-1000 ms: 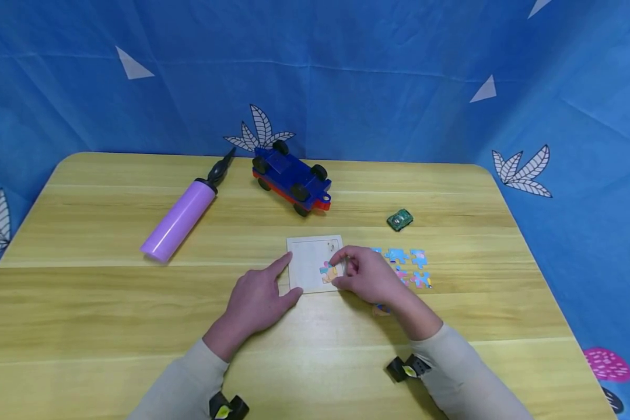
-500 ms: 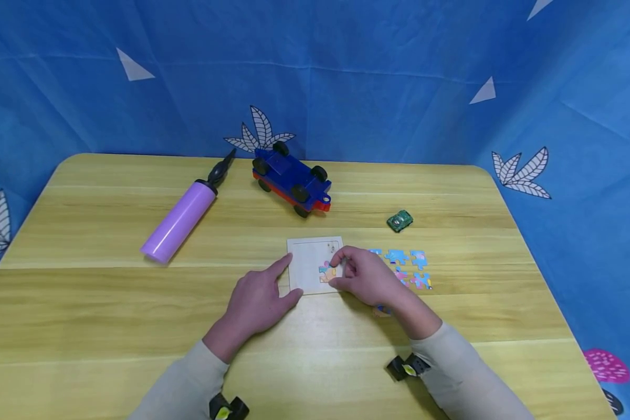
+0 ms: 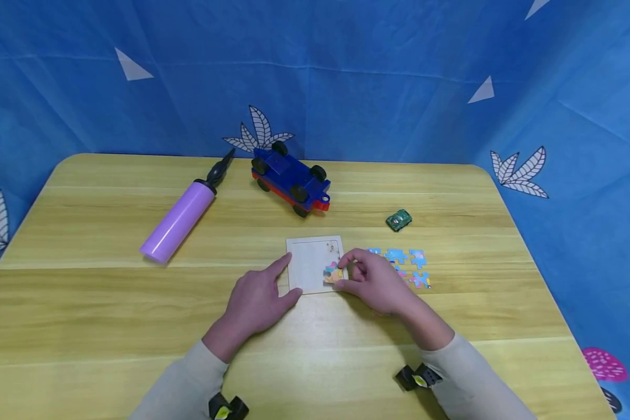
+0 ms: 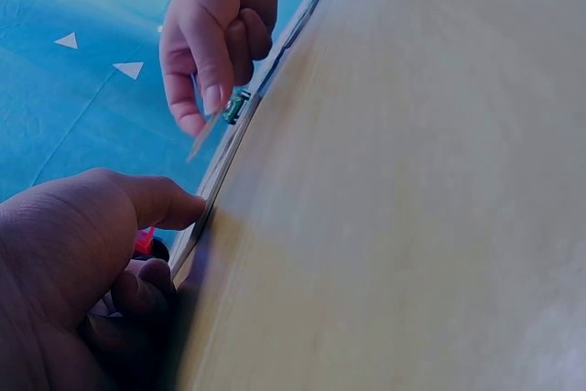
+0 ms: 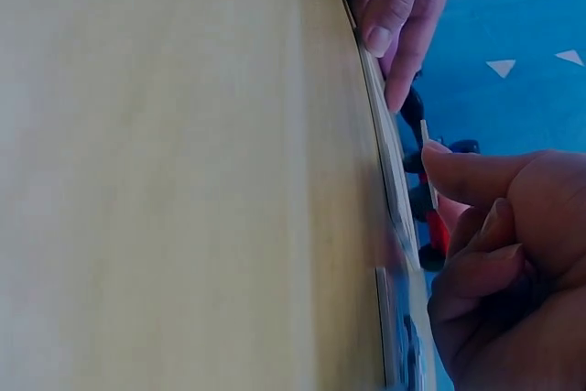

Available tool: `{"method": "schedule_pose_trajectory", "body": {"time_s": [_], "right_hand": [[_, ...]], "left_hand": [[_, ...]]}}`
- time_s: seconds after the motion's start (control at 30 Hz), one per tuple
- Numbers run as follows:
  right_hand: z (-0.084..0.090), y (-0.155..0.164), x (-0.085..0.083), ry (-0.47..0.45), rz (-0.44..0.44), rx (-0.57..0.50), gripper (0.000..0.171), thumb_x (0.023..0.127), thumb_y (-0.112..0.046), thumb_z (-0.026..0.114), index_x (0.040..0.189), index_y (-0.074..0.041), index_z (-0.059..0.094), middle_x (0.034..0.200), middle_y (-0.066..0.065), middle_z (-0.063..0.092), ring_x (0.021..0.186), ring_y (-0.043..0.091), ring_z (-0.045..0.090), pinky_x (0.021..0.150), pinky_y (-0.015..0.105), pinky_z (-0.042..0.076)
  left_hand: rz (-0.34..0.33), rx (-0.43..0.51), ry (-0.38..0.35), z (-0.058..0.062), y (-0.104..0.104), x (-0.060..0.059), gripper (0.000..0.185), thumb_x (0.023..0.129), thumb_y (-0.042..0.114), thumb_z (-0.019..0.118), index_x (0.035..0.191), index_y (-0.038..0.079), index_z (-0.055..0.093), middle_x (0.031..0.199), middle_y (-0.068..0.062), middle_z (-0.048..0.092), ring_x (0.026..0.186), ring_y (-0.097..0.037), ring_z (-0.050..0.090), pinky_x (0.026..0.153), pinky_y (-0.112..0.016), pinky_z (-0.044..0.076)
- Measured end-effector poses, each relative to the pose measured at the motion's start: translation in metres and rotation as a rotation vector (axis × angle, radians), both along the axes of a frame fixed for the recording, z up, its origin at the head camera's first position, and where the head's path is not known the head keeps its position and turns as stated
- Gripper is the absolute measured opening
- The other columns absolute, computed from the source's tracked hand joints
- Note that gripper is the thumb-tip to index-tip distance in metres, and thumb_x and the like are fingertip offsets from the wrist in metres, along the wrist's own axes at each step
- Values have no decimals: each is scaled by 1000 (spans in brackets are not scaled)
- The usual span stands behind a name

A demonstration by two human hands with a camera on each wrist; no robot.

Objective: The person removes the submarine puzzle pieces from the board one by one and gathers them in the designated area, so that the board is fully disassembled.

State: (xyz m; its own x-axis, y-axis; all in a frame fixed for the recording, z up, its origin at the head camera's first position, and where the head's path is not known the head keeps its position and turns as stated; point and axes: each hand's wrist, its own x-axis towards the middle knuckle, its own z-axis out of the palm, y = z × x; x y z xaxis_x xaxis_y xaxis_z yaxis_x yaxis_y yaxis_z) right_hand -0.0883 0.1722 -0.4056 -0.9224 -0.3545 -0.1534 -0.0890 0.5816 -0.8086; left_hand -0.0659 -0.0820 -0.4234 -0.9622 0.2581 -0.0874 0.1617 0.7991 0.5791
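Two hands at a puzzle tray on the table

The right hand [image 3: 376, 282] pinches a small puzzle piece [image 3: 333, 274] between thumb and forefinger, holding it tilted just above the right edge of the pale puzzle tray [image 3: 310, 262]. The left hand [image 3: 257, 298] rests on the table [image 3: 84, 303] with its forefinger and thumb, straight, against the tray's left edge, its other fingers loosely curled. Loose puzzle pieces [image 3: 406, 265] lie just right of the tray. Farther back sit a small green toy car [image 3: 399, 220], a blue and red toy vehicle [image 3: 290, 177] and a purple pump [image 3: 181, 217].
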Motion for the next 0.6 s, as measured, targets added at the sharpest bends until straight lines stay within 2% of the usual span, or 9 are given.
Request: {"method": "schedule_pose_trajectory", "body": {"time_s": [0.1, 0.17, 0.23, 0.33, 0.4, 0.47, 0.6], "right_hand": [[1, 5, 5, -7, -10, -18, 27, 88, -19, 80, 108, -13, 64, 60, -4, 39, 46, 10, 35, 56, 32, 41], [2, 10, 7, -4, -14, -32, 25, 88, -18, 79, 108, -12, 64, 61, -4, 39, 46, 10, 36, 58, 32, 42], [2, 14, 10, 1, -21, -48, 24, 88, -16, 79, 107, -12, 64, 61, -4, 38, 47, 10, 35, 71, 30, 48], [2, 22, 14, 20, -29, -67, 23, 87, -13, 80, 105, -11, 65, 60, -4, 36, 52, 10, 34, 76, 29, 44], [2, 27, 16, 22, -37, -88, 24, 87, -11, 80, 105, -10, 65, 60, -4, 35, 53, 10, 34, 73, 27, 44], [2, 33, 19, 21, -43, -101, 24, 87, -10, 79, 105, -8, 64, 61, -4, 35, 53, 10, 34, 59, 29, 37], [0, 44, 23, 18, -47, -137, 24, 87, -11, 79, 105, -7, 64, 63, -4, 34, 54, 10, 34, 57, 26, 37]], "left_hand": [[1, -4, 13, -1, 0, 0, 73, 87, 43, 74, 148, 12, 50, 51, 6, 43, 45, -13, 39, 47, -33, 31], [-2, -7, 22, -1, 0, 0, 72, 87, 43, 74, 148, 12, 51, 51, 6, 43, 45, -13, 38, 47, -33, 31], [-7, -8, 30, -1, 0, -1, 72, 87, 42, 74, 148, 12, 51, 51, 6, 42, 45, -13, 37, 47, -33, 31], [-14, -7, 38, -1, -1, -1, 71, 88, 42, 73, 148, 11, 51, 51, 6, 41, 45, -13, 35, 47, -33, 31], [-15, -9, 39, -1, -1, -1, 71, 88, 42, 73, 148, 11, 51, 50, 6, 41, 45, -13, 35, 47, -33, 31], [-15, -13, 35, 0, -1, -1, 71, 88, 42, 73, 148, 11, 50, 51, 6, 41, 45, -13, 35, 47, -33, 31], [-17, -23, 30, 0, -1, 0, 72, 88, 43, 72, 149, 11, 50, 51, 6, 42, 46, -14, 37, 48, -33, 32]]}}
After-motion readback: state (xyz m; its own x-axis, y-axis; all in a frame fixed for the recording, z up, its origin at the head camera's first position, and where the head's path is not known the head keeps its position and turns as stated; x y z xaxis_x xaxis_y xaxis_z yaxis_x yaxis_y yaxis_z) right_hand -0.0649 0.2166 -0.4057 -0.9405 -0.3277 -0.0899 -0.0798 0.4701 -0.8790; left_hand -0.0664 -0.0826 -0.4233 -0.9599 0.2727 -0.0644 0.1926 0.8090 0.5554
